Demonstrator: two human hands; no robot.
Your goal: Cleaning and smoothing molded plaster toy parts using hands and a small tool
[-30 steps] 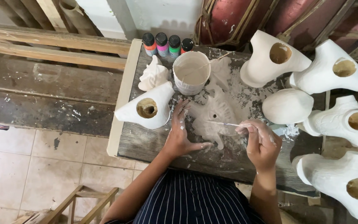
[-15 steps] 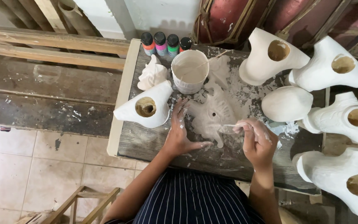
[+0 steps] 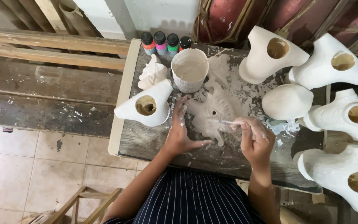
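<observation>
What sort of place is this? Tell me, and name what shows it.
Probably a small craft workshop for plaster figures. White hollow casts crowd a spattered wooden table, with paint bottles and a white-coated bucket. The right hand works a flat cast.

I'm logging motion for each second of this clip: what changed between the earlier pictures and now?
Little changed. The right hand, holding a thin tool, shifted slightly along the white piece lying flat. The left hand stayed pressed beside it. The tub, paint bottles and white casts stayed put.
</observation>
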